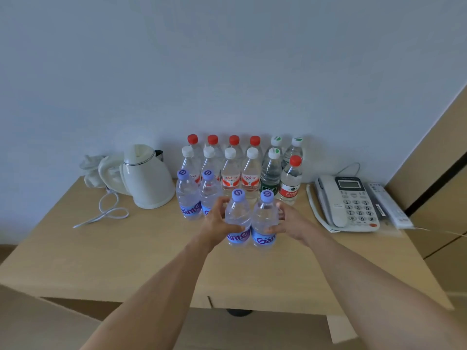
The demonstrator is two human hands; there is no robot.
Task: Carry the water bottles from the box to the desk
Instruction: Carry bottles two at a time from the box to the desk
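Two purple-capped water bottles stand side by side on the wooden desk. My left hand grips the left one, fingers curled round its body. My right hand grips the right one the same way. Both bottles seem to rest upright on the desk top. Behind them to the left stand two more purple-capped bottles. Further back, rows of several bottles with red, white and green-marked caps line the wall. The box is out of view.
A white electric kettle with a loose cord stands at the left of the desk. A white desk telephone and a remote control lie at the right. A wooden panel rises at the far right.
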